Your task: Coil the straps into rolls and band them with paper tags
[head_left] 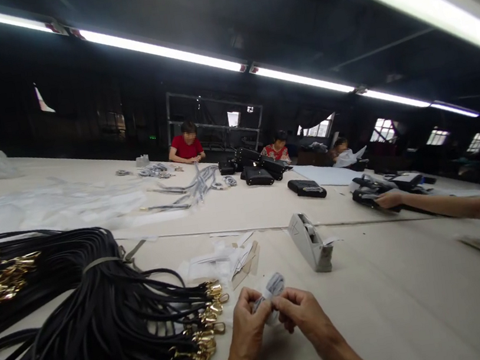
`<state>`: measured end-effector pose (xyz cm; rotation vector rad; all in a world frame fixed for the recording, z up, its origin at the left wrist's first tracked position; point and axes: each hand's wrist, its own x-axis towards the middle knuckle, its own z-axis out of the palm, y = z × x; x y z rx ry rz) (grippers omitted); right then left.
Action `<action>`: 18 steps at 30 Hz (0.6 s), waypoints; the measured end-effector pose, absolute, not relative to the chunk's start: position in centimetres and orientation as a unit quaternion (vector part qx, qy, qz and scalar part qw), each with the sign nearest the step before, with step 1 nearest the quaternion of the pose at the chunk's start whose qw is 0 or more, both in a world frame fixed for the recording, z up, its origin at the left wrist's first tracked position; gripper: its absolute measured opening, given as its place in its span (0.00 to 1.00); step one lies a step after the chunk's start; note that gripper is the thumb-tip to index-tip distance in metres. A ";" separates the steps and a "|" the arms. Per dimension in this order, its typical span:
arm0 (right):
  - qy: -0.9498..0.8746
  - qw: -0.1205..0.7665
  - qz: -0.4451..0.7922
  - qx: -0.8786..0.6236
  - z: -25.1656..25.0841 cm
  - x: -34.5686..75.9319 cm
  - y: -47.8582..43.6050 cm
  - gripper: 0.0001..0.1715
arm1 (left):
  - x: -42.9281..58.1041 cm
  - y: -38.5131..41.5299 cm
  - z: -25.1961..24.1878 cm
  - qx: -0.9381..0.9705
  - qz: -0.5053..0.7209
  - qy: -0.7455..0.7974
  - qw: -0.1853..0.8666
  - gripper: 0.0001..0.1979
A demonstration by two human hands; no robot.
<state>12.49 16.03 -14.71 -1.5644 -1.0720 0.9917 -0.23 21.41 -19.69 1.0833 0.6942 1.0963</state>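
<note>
Both hands meet at a small coiled strap wrapped in pale, see-through film [275, 284], held above the table. My left hand [250, 321] grips its left side with thumb and fingers closed. On the right side, the fingers of my right hand [301, 312] pinch the white wrapping. To the left lies a large bundle of black straps [103, 318] with gold clasps [206, 339], tied by a grey band [102, 262]. A grey tape dispenser [311, 244] stands beyond my right hand. White slips of paper [220, 263] lie just past my left hand.
Wrapped straps [191, 187] and black bags [259, 171] lie across the pale table [398, 289]. Clear plastic sheets [60, 208] spread at left. A co-worker's arm [444, 205] reaches in from the right onto black items. Several people sit at the far side.
</note>
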 end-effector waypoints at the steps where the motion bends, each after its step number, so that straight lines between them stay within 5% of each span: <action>1: -0.439 0.478 0.412 -0.640 -14.7 12.6 15.9 0.22 | -0.2 21.4 -19.7 0.481 0.488 0.308 0.659 0.18; 10: -0.486 0.415 0.415 -0.648 -13.5 13.2 15.4 0.14 | -0.2 20.4 -18.8 0.514 0.447 0.243 0.691 0.23; 18: -0.527 0.342 0.208 -0.749 -12.8 13.1 15.2 0.14 | 0.5 21.3 -20.4 0.439 0.421 0.205 0.767 0.28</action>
